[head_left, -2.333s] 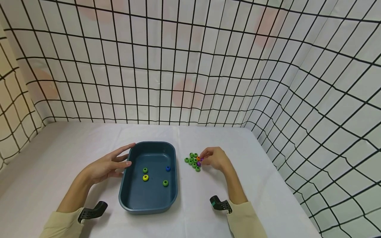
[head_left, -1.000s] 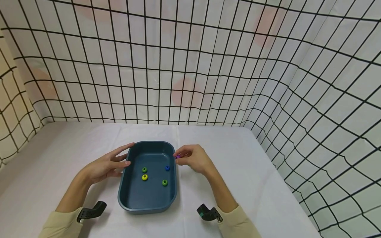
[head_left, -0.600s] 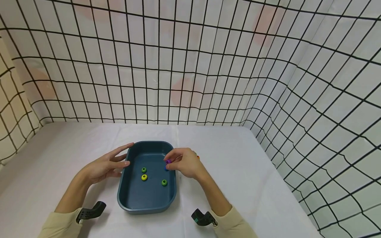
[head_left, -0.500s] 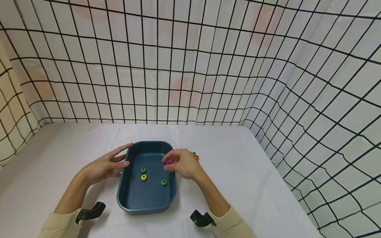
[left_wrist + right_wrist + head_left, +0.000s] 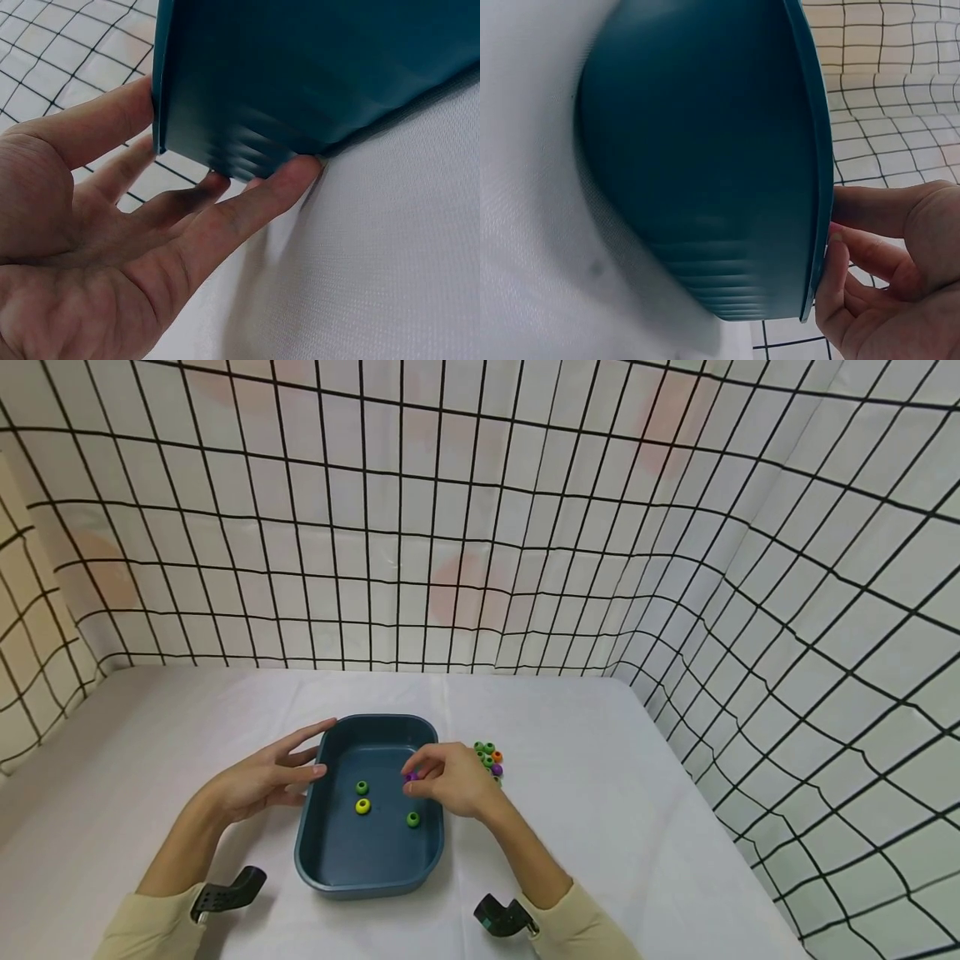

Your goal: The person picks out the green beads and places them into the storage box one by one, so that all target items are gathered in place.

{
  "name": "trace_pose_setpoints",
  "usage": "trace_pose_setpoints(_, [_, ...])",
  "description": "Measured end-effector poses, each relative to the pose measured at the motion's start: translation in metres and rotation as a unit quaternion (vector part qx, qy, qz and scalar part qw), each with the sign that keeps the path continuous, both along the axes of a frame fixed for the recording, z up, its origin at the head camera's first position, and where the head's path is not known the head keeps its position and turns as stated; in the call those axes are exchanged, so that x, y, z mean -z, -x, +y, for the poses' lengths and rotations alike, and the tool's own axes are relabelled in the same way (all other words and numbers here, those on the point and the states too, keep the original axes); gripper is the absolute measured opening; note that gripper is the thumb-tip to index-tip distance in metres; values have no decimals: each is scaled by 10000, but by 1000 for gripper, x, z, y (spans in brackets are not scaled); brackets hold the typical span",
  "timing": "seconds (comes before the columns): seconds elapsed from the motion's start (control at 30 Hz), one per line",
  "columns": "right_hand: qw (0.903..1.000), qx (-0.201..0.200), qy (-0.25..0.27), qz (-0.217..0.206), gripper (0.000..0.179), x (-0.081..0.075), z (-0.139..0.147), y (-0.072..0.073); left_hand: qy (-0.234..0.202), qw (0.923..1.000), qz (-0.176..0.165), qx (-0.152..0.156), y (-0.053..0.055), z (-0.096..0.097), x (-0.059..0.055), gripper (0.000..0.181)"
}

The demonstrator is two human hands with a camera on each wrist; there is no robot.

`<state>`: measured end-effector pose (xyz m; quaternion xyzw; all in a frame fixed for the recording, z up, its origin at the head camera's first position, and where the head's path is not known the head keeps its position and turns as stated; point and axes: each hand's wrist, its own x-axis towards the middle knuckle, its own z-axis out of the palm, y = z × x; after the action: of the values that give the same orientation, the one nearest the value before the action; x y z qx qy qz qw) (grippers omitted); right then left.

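Note:
In the head view, a dark teal tray [image 5: 367, 887] stands on the table. My left hand [image 5: 255, 781] rests on its left side with fingers spread; in the left wrist view, extended fingers touch the wall of the tray [image 5: 247, 82]. Over the tray's right half, my right hand [image 5: 457, 781] pinches a purple bead [image 5: 410, 777] between thumb and fingertips. Inside the tray lie a green bead [image 5: 362, 787], a yellow bead [image 5: 363, 807] and another green bead [image 5: 413, 819]. The tray wall [image 5: 712, 150] hides the fingertips partly in the right wrist view.
Right of the tray, partly behind my right hand, sits a cluster of several green beads [image 5: 489, 748] with an orange bead [image 5: 497, 757] and a purple bead [image 5: 497, 770]. A black grid net [image 5: 465, 527] before white sheeting bounds the white-covered table [image 5: 615, 793].
My right hand has picked a purple bead from the cluster and carried it left over the tray rim, then slightly lower. It now covers the blue bead's spot. The left hand stays on the tray.

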<state>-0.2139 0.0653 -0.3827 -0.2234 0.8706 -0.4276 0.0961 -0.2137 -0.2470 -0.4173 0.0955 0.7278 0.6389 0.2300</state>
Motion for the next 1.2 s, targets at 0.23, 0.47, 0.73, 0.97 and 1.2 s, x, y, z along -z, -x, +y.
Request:
trace_pose_setpoints(0.23, [9999,32,50,-81,12,2,1,3,-85,10000,-31,15,1,0,0,81])
trace_pose_setpoints(0.47, [9999,35,5,-121,13,2,2,4,-118,9999,-30,-2,1,1,0,81])
trace_pose_setpoints(0.73, [10000,-61,32,-10,13,3,3,5,-41,10000,-3,-54,0,1,0,82])
trace_pose_setpoints(0.97, [9999,-118,87,10,13,4,2,6,0,10000,18,-31,0,1,0,82])
trace_pose_setpoints(1.2, [9997,-179,42,145,15,5,2,5,-56,10000,27,19,0,1,0,82])
